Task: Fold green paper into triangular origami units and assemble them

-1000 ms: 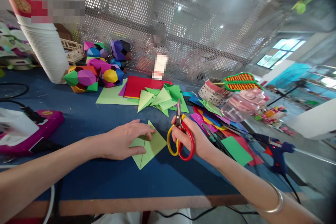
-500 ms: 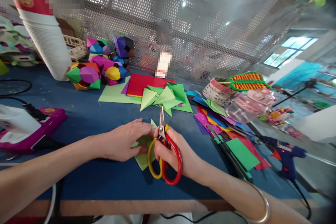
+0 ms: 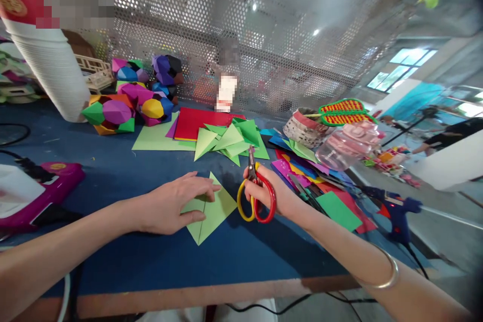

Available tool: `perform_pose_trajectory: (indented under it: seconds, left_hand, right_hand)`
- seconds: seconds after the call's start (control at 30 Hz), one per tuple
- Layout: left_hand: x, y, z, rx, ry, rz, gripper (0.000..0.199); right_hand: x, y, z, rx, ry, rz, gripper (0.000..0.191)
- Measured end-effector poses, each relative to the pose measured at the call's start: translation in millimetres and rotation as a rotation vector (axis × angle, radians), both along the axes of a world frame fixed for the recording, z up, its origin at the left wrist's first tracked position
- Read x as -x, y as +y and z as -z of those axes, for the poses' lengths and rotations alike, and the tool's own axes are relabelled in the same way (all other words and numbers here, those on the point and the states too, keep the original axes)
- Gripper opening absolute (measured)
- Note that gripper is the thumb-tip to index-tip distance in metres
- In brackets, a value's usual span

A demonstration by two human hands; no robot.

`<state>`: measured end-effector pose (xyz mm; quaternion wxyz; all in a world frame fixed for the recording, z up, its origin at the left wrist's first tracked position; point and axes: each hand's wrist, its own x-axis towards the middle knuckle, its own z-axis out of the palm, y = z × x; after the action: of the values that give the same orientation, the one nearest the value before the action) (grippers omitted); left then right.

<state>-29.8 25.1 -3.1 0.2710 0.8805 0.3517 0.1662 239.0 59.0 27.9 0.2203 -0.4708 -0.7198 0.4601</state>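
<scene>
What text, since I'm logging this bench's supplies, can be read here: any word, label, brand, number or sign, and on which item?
No text can be read.
Stack of white cups: gold round emblem on red at the top, too blurred to read.
Magenta power strip: small gold mark, too small to read.
Pink bottle: any print is too blurred to read.

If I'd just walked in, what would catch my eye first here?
Probably the red-and-yellow-handled scissors in the right hand, beside the light green paper under the left hand. Then the many-coloured paper shapes at the back left, next to a tall white stack.
</scene>
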Motion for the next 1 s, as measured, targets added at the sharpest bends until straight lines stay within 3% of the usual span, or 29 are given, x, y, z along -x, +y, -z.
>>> perform_pose_trajectory:
  seconds: [0.23,0.3,0.37,0.43,0.47,0.57,0.67,0.8,0.93,1.0]
  left_hand:
    - [0,0,0.2,-0.02,0.011,0.011,0.021]
    - [0,-1,-0.1,-0.018,0.004,0.019,0.021]
    - [0,-1,-0.6,-0.013,-0.005,0.019,0.022]
    - [0,-1,-1.2,-0.012,-0.013,0.017,0.023]
    - [0,-1,-1.4,-0.012,-0.015,0.017,0.023]
    - [0,-1,-1.7,-0.022,-0.032,0.012,0.024]
    - [0,-1,-2.1,-0.045,-0.05,0.014,0.024]
    - [-1,-2,-3.8,-0.067,-0.053,0.025,0.023]
    - [-3,-3,-5.6,-0.108,-0.04,0.015,0.025]
    - [-3,-3,-6.2,-0.122,-0.03,0.007,0.029]
  right_hand:
    - [3,-6,-5.8,-0.054,-0.039,0.013,0.017]
    - [-6,-9,-8.8,-0.133,-0.089,0.04,0.019]
    - [-20,-10,-11.5,-0.304,-0.298,0.091,0.02]
    - [-38,-10,-12.7,-0.46,-0.684,0.134,0.02]
    - [-48,-10,-12.4,-0.487,-0.852,0.15,0.019]
    - [-68,-10,-7.4,-0.496,-1.003,0.17,0.018]
    - [-68,-14,0.3,-0.585,-1.041,0.216,0.027]
    - [-34,-27,2.4,-0.768,-0.966,0.224,0.034]
    - [15,-36,-3.1,-0.496,-0.621,-0.064,0.039]
    - [34,-34,-3.8,-0.452,-0.504,-0.163,0.043]
